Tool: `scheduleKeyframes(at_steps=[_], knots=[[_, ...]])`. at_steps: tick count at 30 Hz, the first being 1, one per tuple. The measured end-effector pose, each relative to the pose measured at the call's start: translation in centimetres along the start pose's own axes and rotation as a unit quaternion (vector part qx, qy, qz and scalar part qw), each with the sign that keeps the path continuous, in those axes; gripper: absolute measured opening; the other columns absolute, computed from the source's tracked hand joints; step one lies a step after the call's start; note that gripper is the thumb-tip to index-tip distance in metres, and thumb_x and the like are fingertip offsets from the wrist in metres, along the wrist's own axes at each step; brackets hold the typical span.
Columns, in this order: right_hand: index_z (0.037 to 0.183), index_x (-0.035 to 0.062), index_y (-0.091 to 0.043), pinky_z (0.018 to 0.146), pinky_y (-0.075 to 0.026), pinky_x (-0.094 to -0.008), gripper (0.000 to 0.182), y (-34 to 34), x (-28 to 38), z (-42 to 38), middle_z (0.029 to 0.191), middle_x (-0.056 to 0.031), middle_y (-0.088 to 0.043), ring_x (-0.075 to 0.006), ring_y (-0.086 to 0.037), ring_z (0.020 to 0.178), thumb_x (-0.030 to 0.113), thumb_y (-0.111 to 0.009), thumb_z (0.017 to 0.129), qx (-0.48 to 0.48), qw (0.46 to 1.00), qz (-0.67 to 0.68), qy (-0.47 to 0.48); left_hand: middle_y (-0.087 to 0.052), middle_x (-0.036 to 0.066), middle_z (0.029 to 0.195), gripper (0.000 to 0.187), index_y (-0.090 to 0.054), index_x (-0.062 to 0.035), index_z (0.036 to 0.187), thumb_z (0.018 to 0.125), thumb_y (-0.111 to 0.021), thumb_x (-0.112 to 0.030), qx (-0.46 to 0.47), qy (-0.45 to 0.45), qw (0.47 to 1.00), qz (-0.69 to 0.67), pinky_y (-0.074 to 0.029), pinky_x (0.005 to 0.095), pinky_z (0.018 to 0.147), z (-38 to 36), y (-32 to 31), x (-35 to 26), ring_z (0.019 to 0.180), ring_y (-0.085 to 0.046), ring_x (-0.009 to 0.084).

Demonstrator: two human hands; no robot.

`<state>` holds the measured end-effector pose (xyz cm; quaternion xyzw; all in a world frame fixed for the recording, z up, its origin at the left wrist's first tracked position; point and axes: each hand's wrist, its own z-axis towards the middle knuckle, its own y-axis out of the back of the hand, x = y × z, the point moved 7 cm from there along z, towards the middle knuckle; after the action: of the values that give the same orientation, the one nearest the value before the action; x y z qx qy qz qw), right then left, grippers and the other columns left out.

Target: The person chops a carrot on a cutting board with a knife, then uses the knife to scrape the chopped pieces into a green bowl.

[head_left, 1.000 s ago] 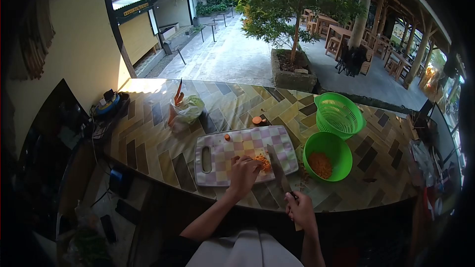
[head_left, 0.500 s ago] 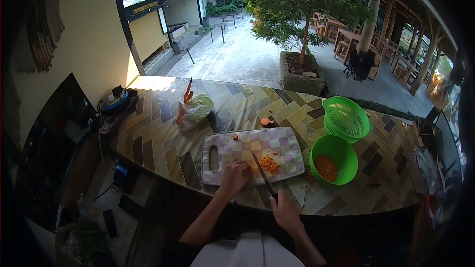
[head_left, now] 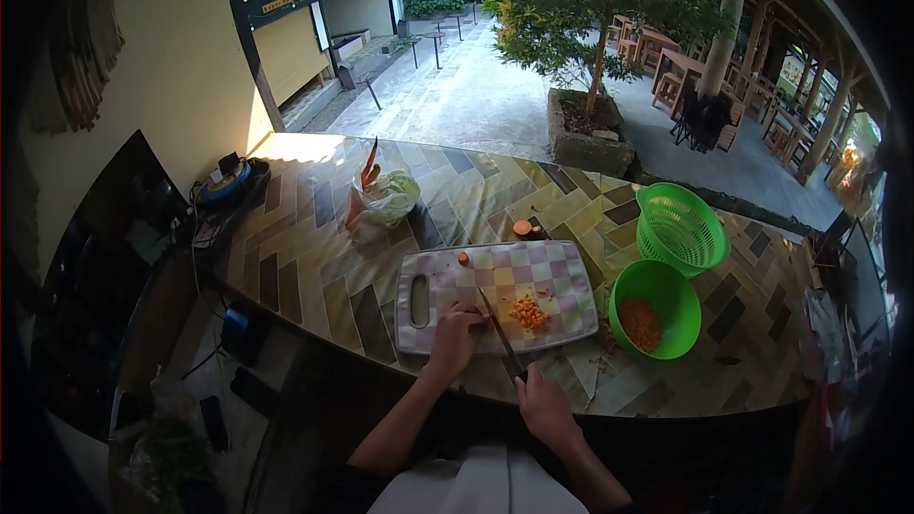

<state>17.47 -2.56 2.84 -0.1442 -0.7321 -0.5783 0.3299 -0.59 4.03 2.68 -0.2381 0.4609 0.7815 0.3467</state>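
Observation:
My right hand is wrapped round the dark handle of a kitchen knife, its blade slanting up and left over the checkered cutting board. On the board's near left part, my left hand has its fingers curled down beside the blade. A bit of orange, likely carrot, shows at those fingertips; most of it is hidden. Right of the blade lies a small heap of diced carrot. A carrot stub sits near the board's far edge. More chopped carrot fills the bottom of a green bowl.
A green colander stands behind the bowl. Beyond the board lie cut carrot chunks. A plastic bag with carrots and pale green vegetables sits at the back left. A power cord reel is at the table's left end.
The whole view has shifted slightly, with the table's things a little further right. Both hands keep nearly the same places at the board, the knife still between the left fingers and the diced heap.

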Motion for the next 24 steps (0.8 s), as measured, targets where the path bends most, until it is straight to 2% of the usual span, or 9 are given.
scheduleKeyframes(at_steps=[7,13,16,20,24], knots=[[0.1,-0.0028,-0.042,0.069,-0.05,-0.0573,0.026,0.2,0.7,0.4,0.077,-0.0288,-0.064,-0.0494,-0.063,0.075,0.022,-0.046,0.101,0.061,0.997,-0.043,-0.004,-0.07,0.011,0.089,0.008,-0.077,-0.004,0.085,0.078,-0.073,-0.005,0.001,-0.01,1.0,0.013,-0.05,0.0369,0.081,0.0,0.2,-0.4,0.086,-0.064,0.0304],[0.1,-0.0047,-0.043,0.069,-0.046,-0.0588,0.028,-0.3,0.9,2.4,0.08,-0.033,-0.062,-0.0513,-0.06,0.08,0.023,-0.047,0.101,0.043,0.999,-0.03,0.013,-0.071,0.01,0.087,0.008,-0.077,-0.0043,0.084,0.077,-0.075,-0.007,0.006,0.009,1.0,-0.005,-0.051,0.0373,0.078,0.2,0.4,0.1,0.085,-0.064,0.0288],[0.101,-0.0042,-0.043,0.069,-0.046,-0.059,0.028,0.0,0.8,2.5,0.08,-0.0327,-0.062,-0.0513,-0.06,0.08,0.023,-0.047,0.101,0.031,0.999,0.014,-0.001,-0.071,0.011,0.085,0.008,-0.076,-0.0026,0.083,0.075,-0.074,-0.004,0.016,0.018,1.0,-0.01,-0.051,0.0377,0.078,0.5,0.5,-0.2,0.087,-0.064,0.0299],[0.101,-0.0039,-0.043,0.068,-0.046,-0.059,0.028,-0.6,0.5,1.5,0.079,-0.0321,-0.062,-0.051,-0.06,0.08,0.023,-0.047,0.101,0.028,1.0,0.001,0.0,-0.07,0.012,0.085,0.007,-0.075,-0.0009,0.082,0.075,-0.073,-0.003,0.013,0.022,1.0,-0.013,-0.05,0.0382,0.079,0.3,0.5,-0.1,0.087,-0.063,0.0312],[0.102,-0.0044,-0.042,0.068,-0.047,-0.0587,0.028,-0.9,0.8,1.4,0.078,-0.0317,-0.062,-0.0511,-0.061,0.079,0.023,-0.047,0.101,0.045,0.999,-0.021,-0.008,-0.072,0.011,0.088,0.01,-0.077,-0.0041,0.085,0.076,-0.074,-0.006,0.015,0.016,1.0,-0.005,-0.051,0.0369,0.077,0.2,0.2,0.5,0.087,-0.064,0.0296]])
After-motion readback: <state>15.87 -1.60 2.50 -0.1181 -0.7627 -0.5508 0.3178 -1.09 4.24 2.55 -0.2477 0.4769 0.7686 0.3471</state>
